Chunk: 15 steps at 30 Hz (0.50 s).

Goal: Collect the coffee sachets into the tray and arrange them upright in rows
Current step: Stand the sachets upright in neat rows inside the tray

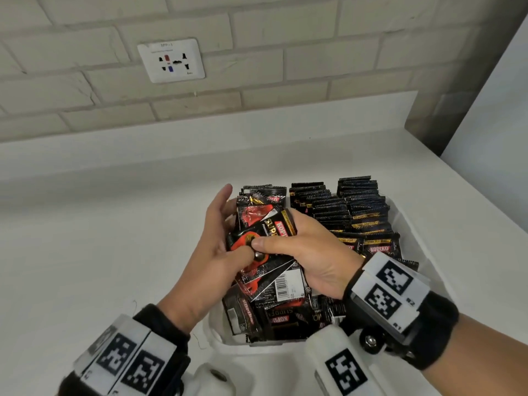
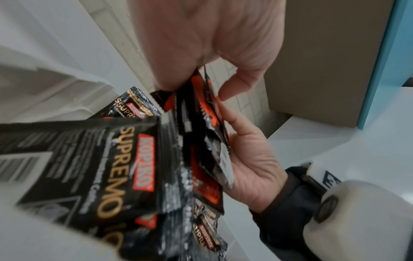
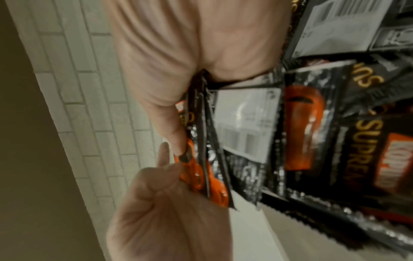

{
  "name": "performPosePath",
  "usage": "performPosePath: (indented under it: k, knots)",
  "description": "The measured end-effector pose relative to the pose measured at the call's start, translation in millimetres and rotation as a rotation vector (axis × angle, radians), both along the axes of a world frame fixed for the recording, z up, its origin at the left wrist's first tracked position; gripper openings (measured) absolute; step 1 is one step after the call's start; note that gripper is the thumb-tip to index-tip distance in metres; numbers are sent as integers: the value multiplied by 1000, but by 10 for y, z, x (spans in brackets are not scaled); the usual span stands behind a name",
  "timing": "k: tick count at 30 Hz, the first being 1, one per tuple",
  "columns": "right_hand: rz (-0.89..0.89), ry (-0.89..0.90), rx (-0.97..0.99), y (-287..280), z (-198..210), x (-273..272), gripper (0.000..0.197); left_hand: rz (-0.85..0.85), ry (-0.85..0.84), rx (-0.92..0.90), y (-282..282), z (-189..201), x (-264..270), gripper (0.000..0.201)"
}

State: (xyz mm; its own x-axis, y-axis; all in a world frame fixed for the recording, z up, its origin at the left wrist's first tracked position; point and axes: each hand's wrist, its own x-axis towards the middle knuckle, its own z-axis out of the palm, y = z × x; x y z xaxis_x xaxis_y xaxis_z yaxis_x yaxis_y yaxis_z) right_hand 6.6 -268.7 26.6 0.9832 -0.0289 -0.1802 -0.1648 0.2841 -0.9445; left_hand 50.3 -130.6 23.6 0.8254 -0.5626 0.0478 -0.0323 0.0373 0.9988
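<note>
Midway, both hands squaring up a bunch of sachets over the tray.

Left hand [image 1: 211,252] and right hand [image 1: 308,252] each clasp the fanned sachets [image 1: 265,247]; upright rows [image 1: 354,212] fill the tray [image 1: 400,212] at its far right, loose ones [image 1: 285,318] lie flat near the front. Only the right wrist camera shows the bunch [image 3: 205,159] edge-on, faces unaligned; head view alone shows the rows.

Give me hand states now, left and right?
Left hand: holding the bunch of coffee sachets, thumb pressing on top.
Right hand: gripping the same bunch from the other side.
</note>
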Motion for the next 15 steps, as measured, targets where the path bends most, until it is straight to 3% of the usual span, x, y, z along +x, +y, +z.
performPosePath:
  k: [4,7,11,15]
  knots:
    - [-97,-77,-43,-30,58,-3,27,42,32,-108,-7,66,86,84]
    - [-154,-98,-12,-73,110,-6,25,90,51,-86,48,89,144,77]
    - [-196,-93,65,-55,114,3,24,-9,130,48,72,37,35,100]
    - [-201,-83,42,56,60,-19,32,14,161,61,-4,-49,-83,69]
